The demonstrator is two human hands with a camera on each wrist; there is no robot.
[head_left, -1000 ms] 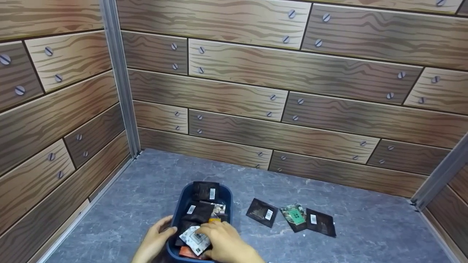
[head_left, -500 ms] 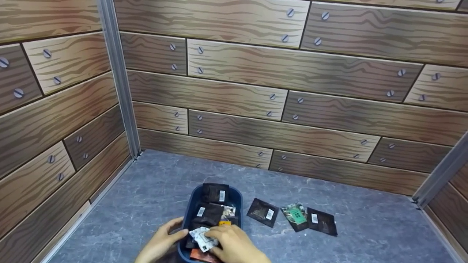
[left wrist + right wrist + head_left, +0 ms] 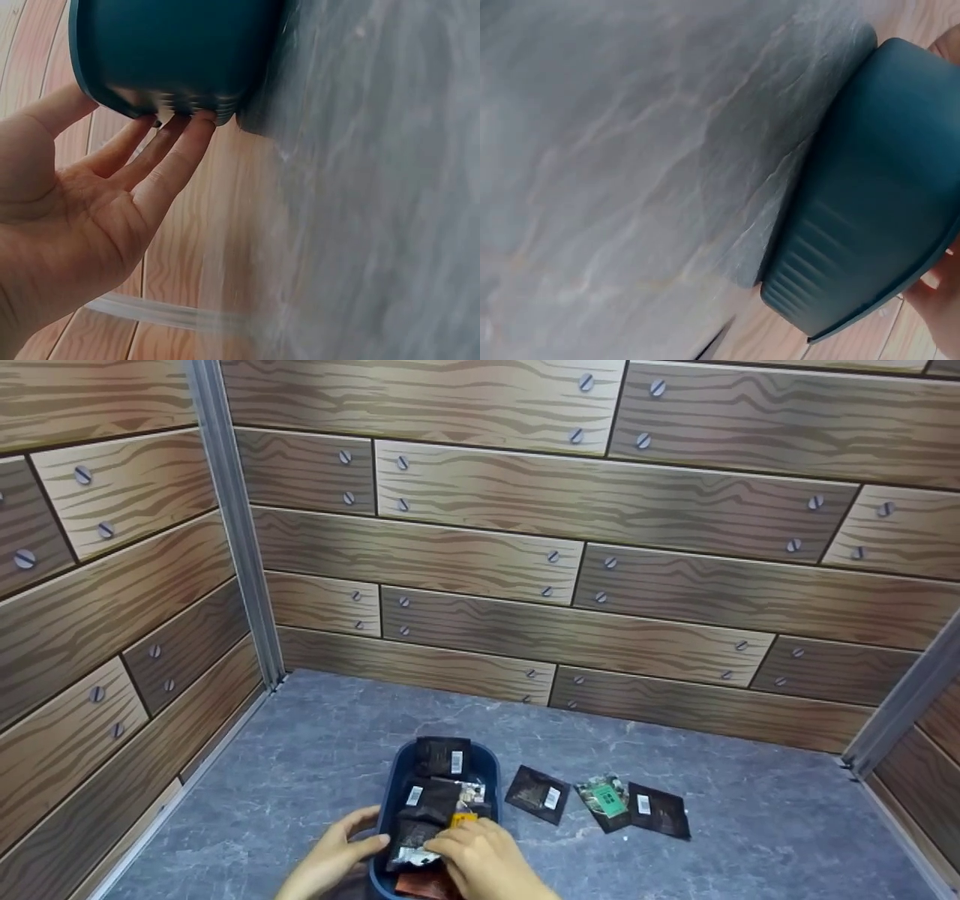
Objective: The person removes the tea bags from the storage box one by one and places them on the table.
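A dark blue plastic bin (image 3: 386, 787) stands on the grey marbled surface, filled with small flat sachets. My left hand (image 3: 337, 851) holds its left side, thumb at the rim and fingertips on the ribbed outer wall (image 3: 180, 75). Inside the near half, my right hand (image 3: 487, 855) pinches a white patterned sachet (image 3: 412, 857), mostly edge-on now. Black sachets (image 3: 431, 799) with barcode labels lie around it, with an orange-yellow packet (image 3: 463, 818) beside the knuckles and a reddish one (image 3: 424, 883) at the near end. The right fingertips are partly hidden.
Right of the bin lie a black sachet (image 3: 538, 794), a green-labelled sachet (image 3: 606, 802) and another black one (image 3: 658, 810) that meets it. Wood-patterned panels (image 3: 480, 525) wall the back and sides, with a metal corner post (image 3: 238, 532) at left.
The bin has shifted right towards the loose sachets, both hands moving with it. The white sachet in my right hand has tipped, so its printed face no longer shows.
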